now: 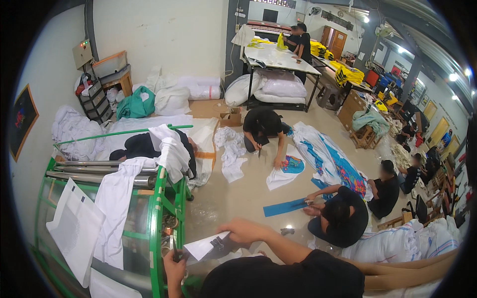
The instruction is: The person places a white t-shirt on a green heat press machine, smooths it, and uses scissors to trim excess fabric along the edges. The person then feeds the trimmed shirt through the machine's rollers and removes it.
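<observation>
While the right hand (246,231) is clamped on the edge of a white sheet (198,247), the left hand (175,272) has its fingers wrapped round a metal tool (172,243), maybe scissors, too small to be sure. Sheet sits at 8 o'clock from the right hand, black clip (217,243) on it. Clock from right hand onward: green frame (158,233) at 9, white cloth (117,208) draped over it; metal rollers (94,175) at 10. Blue strip (280,208) at 2, lying on the floor (236,198), near a crouching person (348,216) at 3. Patterned cloth (330,154) spread between 1 and 2. Another person (263,123) sits low at 12; farther that way, white table (283,57).
</observation>
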Action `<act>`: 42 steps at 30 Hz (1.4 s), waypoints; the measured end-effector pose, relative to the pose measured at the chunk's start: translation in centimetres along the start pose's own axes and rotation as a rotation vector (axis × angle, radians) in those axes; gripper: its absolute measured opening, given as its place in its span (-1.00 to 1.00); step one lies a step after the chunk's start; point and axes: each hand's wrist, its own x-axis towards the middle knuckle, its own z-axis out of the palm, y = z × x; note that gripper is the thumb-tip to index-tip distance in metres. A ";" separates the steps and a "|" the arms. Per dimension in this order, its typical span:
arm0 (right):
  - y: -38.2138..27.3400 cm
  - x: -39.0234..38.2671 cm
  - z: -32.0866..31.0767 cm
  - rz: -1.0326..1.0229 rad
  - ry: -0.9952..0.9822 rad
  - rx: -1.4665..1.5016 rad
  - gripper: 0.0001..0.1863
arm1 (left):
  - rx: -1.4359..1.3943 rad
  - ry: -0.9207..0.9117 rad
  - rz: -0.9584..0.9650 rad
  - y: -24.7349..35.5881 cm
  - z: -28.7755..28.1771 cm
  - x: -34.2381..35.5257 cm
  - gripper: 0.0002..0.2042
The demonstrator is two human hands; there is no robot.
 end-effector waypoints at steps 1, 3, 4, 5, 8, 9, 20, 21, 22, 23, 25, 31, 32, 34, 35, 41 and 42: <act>-0.4 0.8 0.5 0.010 -0.019 0.014 -0.51 | -0.063 -0.003 -0.047 -0.6 -1.1 -0.6 -0.81; -1.3 2.6 1.5 0.008 -0.014 -0.007 -0.51 | -0.112 0.012 -0.106 -1.8 -3.2 -1.7 -0.85; -1.9 3.6 2.0 0.009 -0.020 -0.022 -0.51 | -0.098 0.033 -0.118 -2.4 -4.3 -2.3 -0.87; -2.4 4.6 2.6 0.022 -0.005 -0.023 -0.54 | -0.084 0.059 -0.131 -2.9 -5.3 -3.1 -0.89; -3.3 7.6 3.8 -0.027 0.018 -0.032 -0.58 | -0.155 0.156 -0.145 -4.6 -8.3 -5.6 -0.89; -3.4 8.6 4.3 0.018 0.040 -0.061 -0.61 | -0.148 0.196 -0.185 -5.2 -9.4 -6.4 -0.88; 2.3 24.9 7.8 0.134 -0.293 0.195 -0.71 | -0.575 0.559 -0.365 -10.0 -14.2 -15.7 -0.88; 3.0 27.0 8.7 0.090 -0.320 0.265 -0.72 | -0.575 0.577 -0.378 -10.2 -14.0 -16.1 -0.88; 3.6 29.2 9.6 0.083 -0.318 0.246 -0.71 | -0.579 0.588 -0.424 -10.4 -14.0 -16.4 -0.88; 4.3 31.5 10.4 0.111 -0.317 0.235 -0.71 | -0.596 0.618 -0.434 -10.6 -14.0 -16.6 -0.88; 5.6 35.8 11.8 0.197 -0.331 0.249 -0.67 | -0.621 0.663 -0.422 -10.7 -14.2 -16.9 -0.86; 9.8 47.2 16.4 0.127 -0.267 -0.030 -0.57 | -0.734 0.837 -0.526 -10.0 -15.5 -15.8 -0.83; 10.3 48.1 16.6 0.144 -0.218 -0.192 -0.55 | -0.777 0.862 -0.540 -9.8 -15.7 -15.2 -0.81; 10.7 49.0 16.9 0.089 -0.115 -0.313 -0.46 | -0.812 0.909 -0.538 -10.0 -16.1 -13.6 -0.77; 10.6 49.0 17.0 0.116 -0.059 -0.398 -0.41 | -0.843 0.934 -0.553 -10.2 -16.2 -12.7 -0.75; 6.2 47.5 19.6 -0.273 0.126 -0.368 -0.51 | -0.864 0.926 -0.462 -11.4 -16.9 -7.0 -0.61; 4.9 46.5 21.0 -0.379 0.152 -0.287 -0.56 | -0.899 0.930 -0.439 -11.4 -17.1 -6.0 -0.60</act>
